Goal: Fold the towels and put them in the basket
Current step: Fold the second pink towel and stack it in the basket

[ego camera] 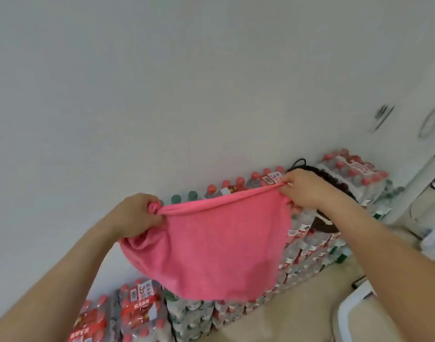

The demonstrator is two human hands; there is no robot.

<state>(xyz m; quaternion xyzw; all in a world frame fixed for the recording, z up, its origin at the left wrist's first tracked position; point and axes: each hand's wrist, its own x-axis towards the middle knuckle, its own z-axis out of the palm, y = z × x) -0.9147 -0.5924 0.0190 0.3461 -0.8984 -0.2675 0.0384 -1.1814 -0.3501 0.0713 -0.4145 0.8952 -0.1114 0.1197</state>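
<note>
A pink towel [211, 248] hangs in the air between my two raised hands, stretched along its top edge and sagging below. My left hand [135, 213] grips a bunched corner at the left end. My right hand [307, 187] pinches the top edge at the right end. Behind my right hand, a dark woven basket [334, 183] sits on the stacked bottle packs, mostly hidden by my hand and forearm.
Shrink-wrapped packs of water bottles [297, 255] with red and green caps are stacked along the white wall [162, 95]. More packs [127, 314] stand lower left. A white chair or frame [352, 314] is at the lower right on the beige floor.
</note>
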